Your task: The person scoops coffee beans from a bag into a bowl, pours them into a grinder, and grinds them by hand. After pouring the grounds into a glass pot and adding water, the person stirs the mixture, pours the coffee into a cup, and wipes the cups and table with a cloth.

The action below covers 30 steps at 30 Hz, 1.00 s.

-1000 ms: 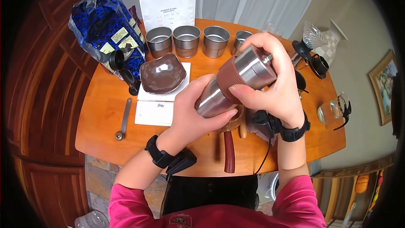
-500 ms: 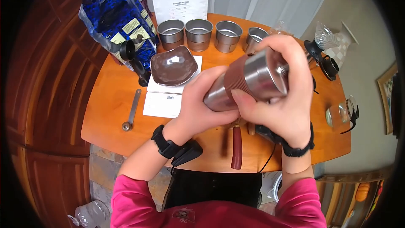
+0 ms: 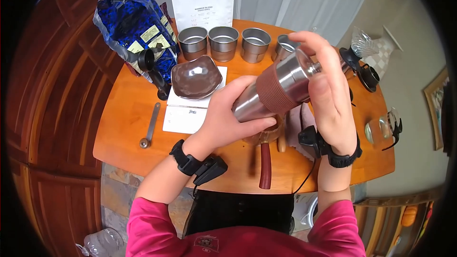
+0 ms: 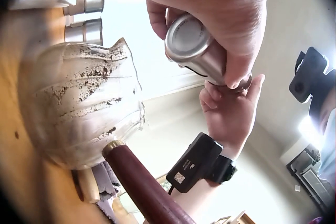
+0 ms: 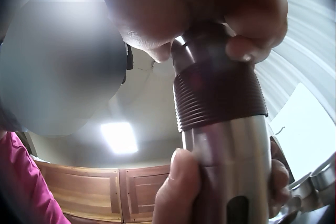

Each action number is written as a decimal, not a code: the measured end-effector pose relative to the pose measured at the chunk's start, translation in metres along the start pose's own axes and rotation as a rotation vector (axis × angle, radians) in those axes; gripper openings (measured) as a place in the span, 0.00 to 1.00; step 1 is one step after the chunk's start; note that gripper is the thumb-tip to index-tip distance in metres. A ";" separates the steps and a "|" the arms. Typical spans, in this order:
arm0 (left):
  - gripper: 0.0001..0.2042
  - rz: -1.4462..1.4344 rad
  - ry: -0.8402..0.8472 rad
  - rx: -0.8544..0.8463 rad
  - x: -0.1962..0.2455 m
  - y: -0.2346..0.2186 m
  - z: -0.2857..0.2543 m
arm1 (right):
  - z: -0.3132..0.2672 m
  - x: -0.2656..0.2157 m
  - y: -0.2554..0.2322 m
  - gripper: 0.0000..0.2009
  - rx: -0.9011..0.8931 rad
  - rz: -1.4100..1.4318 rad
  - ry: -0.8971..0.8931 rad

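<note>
My left hand (image 3: 223,119) grips the lower steel part of a hand coffee grinder (image 3: 275,93), its thumb along the near side. The grinder is tilted, its top end up to the right, with a brown ribbed band round the middle. A closed round base (image 4: 190,36) shows in the left wrist view. At the top end, my right hand (image 3: 331,107) lies against the grinder, fingers reaching loosely past it and thumb near the small central post. Below stands a clear ribbed glass jug (image 4: 79,93) with dark grounds stuck on its wall and a dark red handle (image 3: 265,166).
A brown dish (image 3: 196,78) sits on a white scale (image 3: 185,119); left of it lies a metal crank (image 3: 152,126). Behind stand several steel cups (image 3: 223,45), a blue bag (image 3: 138,28) and a white bag (image 3: 202,0). A glass carafe (image 3: 379,131) is at the right.
My right hand has loosened from the grinder's brown band, its thumb moving up to the top end and its fingers straightening. My left hand keeps its grip. The view has shifted slightly.
</note>
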<state>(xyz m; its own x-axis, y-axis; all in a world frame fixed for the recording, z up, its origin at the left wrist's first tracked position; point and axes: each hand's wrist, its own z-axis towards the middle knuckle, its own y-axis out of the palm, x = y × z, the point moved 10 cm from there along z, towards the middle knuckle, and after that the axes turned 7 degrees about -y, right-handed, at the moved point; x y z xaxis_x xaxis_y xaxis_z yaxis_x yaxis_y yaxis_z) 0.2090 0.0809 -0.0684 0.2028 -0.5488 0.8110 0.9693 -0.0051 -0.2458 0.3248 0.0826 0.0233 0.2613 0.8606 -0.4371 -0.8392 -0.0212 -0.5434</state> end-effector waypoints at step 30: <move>0.30 -0.252 -0.271 -0.172 0.008 0.021 0.017 | -0.002 0.007 0.005 0.29 0.032 0.333 0.060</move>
<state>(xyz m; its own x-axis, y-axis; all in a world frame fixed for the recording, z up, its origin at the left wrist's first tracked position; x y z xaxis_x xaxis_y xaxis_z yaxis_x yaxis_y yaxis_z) 0.2336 0.0906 -0.0583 0.0137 -0.2730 0.9619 0.9606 -0.2634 -0.0885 0.3234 0.0878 0.0165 -0.0023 0.7776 -0.6287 -0.8976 -0.2787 -0.3414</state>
